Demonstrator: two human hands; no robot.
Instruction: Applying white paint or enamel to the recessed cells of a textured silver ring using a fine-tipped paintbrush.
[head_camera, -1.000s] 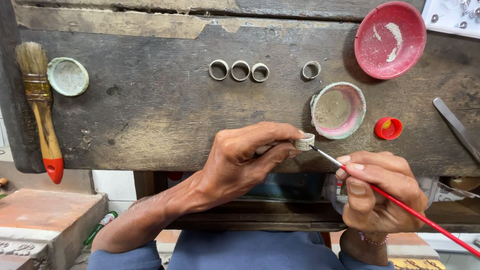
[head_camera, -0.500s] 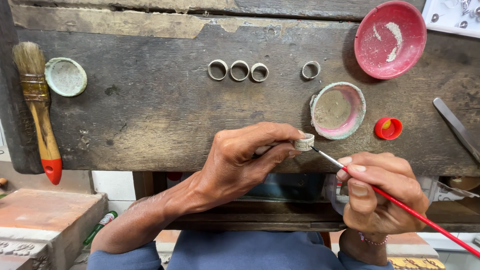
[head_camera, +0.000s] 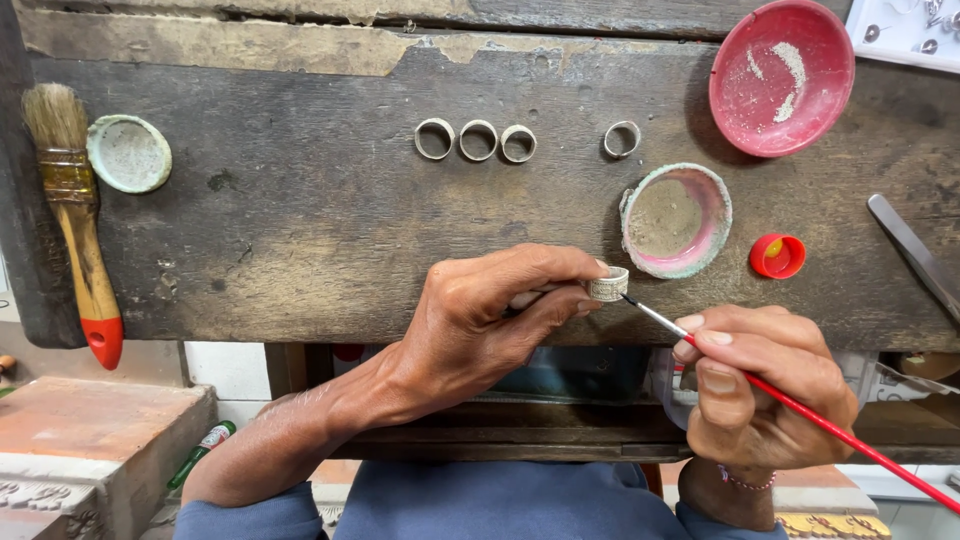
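A small silver ring (head_camera: 608, 285) is pinched between the thumb and fingertips of the left hand (head_camera: 490, 320), just above the near edge of the dark wooden worktop (head_camera: 300, 220); the grip of that hand is closed on the ring. A thin red-handled brush (head_camera: 800, 410) is held pen-like in the closed grip of the right hand (head_camera: 760, 400), its fine tip touching the ring's side. A slip could be judged likely if the pinch loosens, since the ring is held at the worktop's edge and could drop to the floor below. Too much pressure from the brush tip might push the ring askew in the fingers, or spread its load beyond the spot meant. The pink-and-green dish (head_camera: 676, 220) sits just beyond the hands and could be knocked by a knuckle. Four more rings (head_camera: 478, 140) lie in a row farther back, well apart from the hands. No package is seen on the worktop; a white card or sheet with small metal pieces (head_camera: 905, 30) shows at the top right corner, its marks too small to tell. A red bowl (head_camera: 782, 75) with pale powder, a small red cap (head_camera: 777, 256) and a wide paintbrush (head_camera: 75, 210) at the left are unlabelled.
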